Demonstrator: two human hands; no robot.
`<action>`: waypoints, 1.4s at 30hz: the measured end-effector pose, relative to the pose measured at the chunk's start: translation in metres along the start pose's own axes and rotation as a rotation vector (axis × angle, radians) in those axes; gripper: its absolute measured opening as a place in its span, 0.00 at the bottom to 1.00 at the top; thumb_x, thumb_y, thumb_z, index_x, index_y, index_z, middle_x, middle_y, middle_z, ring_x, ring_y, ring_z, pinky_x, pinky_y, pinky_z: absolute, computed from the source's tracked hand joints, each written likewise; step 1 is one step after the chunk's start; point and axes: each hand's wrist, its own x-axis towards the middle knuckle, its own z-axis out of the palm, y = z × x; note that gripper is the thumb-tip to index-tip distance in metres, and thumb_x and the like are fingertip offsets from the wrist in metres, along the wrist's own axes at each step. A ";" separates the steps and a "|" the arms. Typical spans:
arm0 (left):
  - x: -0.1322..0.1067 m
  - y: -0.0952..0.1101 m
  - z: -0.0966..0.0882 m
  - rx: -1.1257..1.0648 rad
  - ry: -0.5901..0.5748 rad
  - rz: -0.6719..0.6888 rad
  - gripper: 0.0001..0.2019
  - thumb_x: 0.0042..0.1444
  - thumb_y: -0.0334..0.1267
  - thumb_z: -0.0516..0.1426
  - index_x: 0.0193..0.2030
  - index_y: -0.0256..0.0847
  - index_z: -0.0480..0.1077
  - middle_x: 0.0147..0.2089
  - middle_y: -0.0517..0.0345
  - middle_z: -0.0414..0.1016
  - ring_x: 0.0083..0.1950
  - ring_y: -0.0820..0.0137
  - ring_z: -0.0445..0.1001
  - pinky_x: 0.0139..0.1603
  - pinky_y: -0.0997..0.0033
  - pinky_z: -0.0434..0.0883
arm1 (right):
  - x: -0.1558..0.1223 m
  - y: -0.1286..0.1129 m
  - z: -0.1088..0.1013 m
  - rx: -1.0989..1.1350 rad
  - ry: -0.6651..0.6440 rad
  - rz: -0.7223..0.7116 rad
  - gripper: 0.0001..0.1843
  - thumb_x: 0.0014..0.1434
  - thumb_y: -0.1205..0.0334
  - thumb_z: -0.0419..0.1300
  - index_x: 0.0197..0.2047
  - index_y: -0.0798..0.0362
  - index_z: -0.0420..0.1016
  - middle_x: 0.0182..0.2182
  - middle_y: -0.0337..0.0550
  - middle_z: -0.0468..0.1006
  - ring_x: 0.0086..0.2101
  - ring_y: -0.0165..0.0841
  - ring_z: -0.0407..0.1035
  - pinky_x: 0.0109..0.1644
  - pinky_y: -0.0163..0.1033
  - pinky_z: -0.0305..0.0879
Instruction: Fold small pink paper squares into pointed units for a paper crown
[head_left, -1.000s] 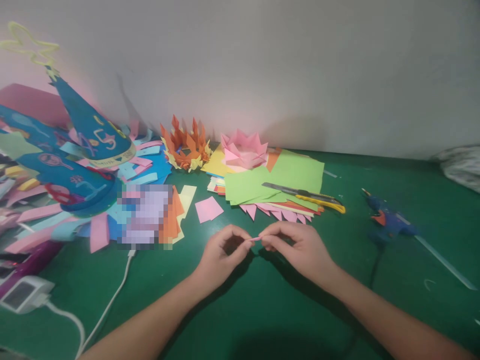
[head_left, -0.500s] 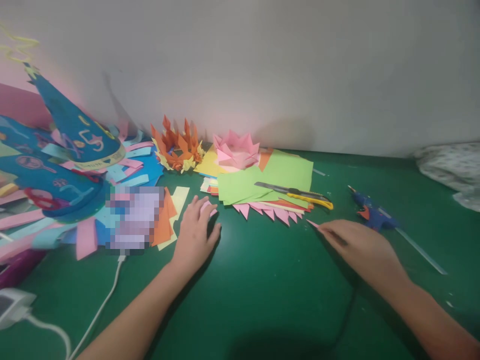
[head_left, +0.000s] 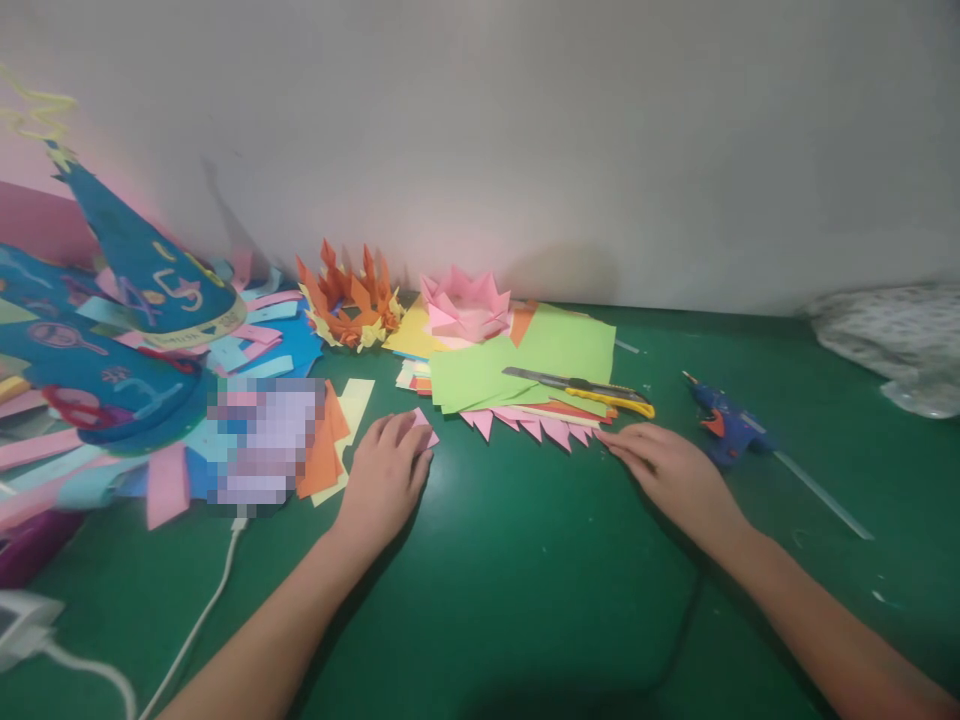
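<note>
My left hand [head_left: 386, 470] rests low over the table, fingers drawn together around a small piece of pink paper [head_left: 425, 428] that pokes out past the fingertips. A pinch of my right hand [head_left: 664, 465] holds a pink paper triangle, mostly covered by the fingers, at the right end of a row of pink paper triangles [head_left: 556, 433]. That row sticks out from under green paper sheets [head_left: 480, 375]. On the sheets lies a yellow utility knife [head_left: 581, 387] with its blade pointing left.
A blue glue gun [head_left: 731, 425] with a clear glue stick lies at right. Behind stand a pink paper crown [head_left: 466, 303] and an orange paper crown [head_left: 351, 300]. Blue cone hats [head_left: 161, 270], orange paper strips [head_left: 321, 455] and a white cable [head_left: 214, 600] occupy the left.
My right hand has moved left, bringing the pink triangle to the end of the row. My left hand's fingers have closed in around the pink paper. The view has shifted slightly.
</note>
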 end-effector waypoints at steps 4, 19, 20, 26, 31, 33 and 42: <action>0.000 0.008 -0.005 -0.062 -0.026 -0.003 0.10 0.60 0.35 0.50 0.45 0.40 0.69 0.50 0.48 0.68 0.49 0.57 0.64 0.50 0.53 0.66 | 0.000 -0.001 0.001 0.078 0.051 0.088 0.15 0.62 0.57 0.50 0.33 0.51 0.77 0.35 0.44 0.79 0.38 0.39 0.72 0.41 0.42 0.67; -0.010 0.023 0.001 -0.524 -0.110 0.094 0.24 0.54 0.40 0.60 0.56 0.44 0.60 0.53 0.47 0.66 0.55 0.59 0.65 0.56 0.55 0.64 | 0.019 -0.096 0.001 0.296 -0.167 -0.404 0.18 0.63 0.59 0.54 0.55 0.48 0.68 0.52 0.44 0.73 0.50 0.39 0.66 0.53 0.47 0.63; -0.010 0.023 0.002 -0.531 -0.110 0.086 0.25 0.53 0.40 0.61 0.57 0.44 0.59 0.54 0.47 0.66 0.55 0.59 0.65 0.56 0.54 0.64 | 0.021 -0.103 0.007 0.302 -0.204 -0.430 0.19 0.62 0.58 0.55 0.56 0.50 0.67 0.54 0.45 0.71 0.50 0.39 0.66 0.53 0.47 0.63; -0.011 0.020 0.001 -0.465 -0.166 0.078 0.31 0.50 0.46 0.62 0.59 0.44 0.57 0.57 0.44 0.63 0.59 0.55 0.62 0.58 0.51 0.62 | 0.024 -0.113 0.025 0.329 -0.210 -0.471 0.17 0.62 0.59 0.54 0.53 0.52 0.70 0.49 0.44 0.75 0.47 0.40 0.65 0.52 0.47 0.64; -0.007 0.016 -0.005 -0.347 -0.247 0.161 0.26 0.56 0.48 0.56 0.60 0.44 0.57 0.58 0.46 0.64 0.59 0.57 0.62 0.59 0.53 0.60 | 0.020 -0.104 0.023 0.380 -0.152 -0.454 0.13 0.64 0.63 0.51 0.49 0.51 0.73 0.44 0.43 0.78 0.39 0.36 0.67 0.44 0.43 0.67; -0.005 0.013 -0.008 -0.314 -0.267 0.195 0.21 0.59 0.45 0.53 0.58 0.44 0.60 0.57 0.48 0.65 0.58 0.59 0.63 0.58 0.54 0.61 | 0.018 -0.102 0.024 0.360 -0.120 -0.478 0.13 0.65 0.65 0.50 0.47 0.51 0.74 0.43 0.43 0.79 0.37 0.35 0.68 0.42 0.42 0.66; 0.000 0.010 -0.007 -0.248 -0.052 0.122 0.12 0.60 0.29 0.46 0.45 0.39 0.68 0.49 0.48 0.70 0.51 0.62 0.67 0.53 0.54 0.64 | 0.013 -0.105 0.028 0.527 0.035 -0.409 0.10 0.63 0.68 0.53 0.44 0.51 0.74 0.40 0.40 0.80 0.41 0.31 0.74 0.44 0.35 0.68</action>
